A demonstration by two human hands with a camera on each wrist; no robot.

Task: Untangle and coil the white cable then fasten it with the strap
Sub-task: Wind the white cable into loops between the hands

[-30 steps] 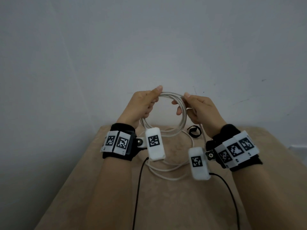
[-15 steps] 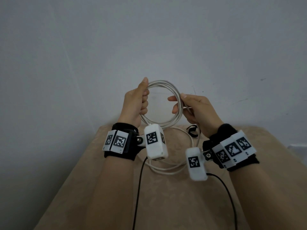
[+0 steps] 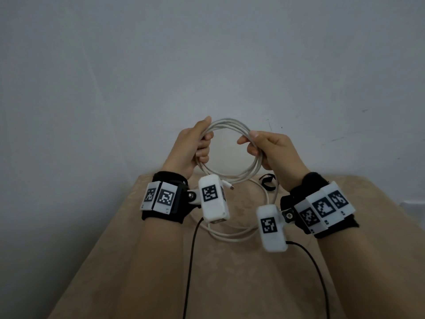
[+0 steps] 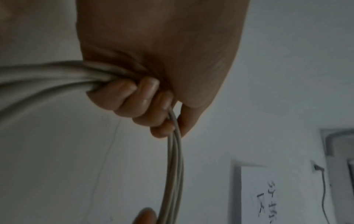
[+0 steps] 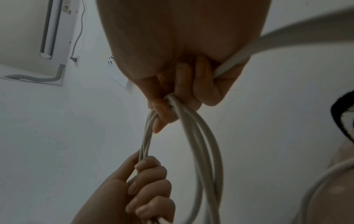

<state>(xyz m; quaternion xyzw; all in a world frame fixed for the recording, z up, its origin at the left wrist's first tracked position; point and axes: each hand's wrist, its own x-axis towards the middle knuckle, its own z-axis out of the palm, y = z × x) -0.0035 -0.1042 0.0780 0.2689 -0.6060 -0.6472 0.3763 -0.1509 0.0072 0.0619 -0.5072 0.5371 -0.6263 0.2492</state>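
Head view: left hand (image 3: 192, 149) grips the white cable (image 3: 230, 122) coil at 9 o'clock, right hand (image 3: 273, 149) at 3; strap (image 3: 268, 182) lies on the surface (image 3: 230, 284) behind. Wrist views: fingers (image 4: 134, 97) curled round the strands on both hands.

Left hand (image 3: 192, 146) raised, fingers (image 4: 134, 97) curled, right hand (image 3: 273, 150) seemingly likewise
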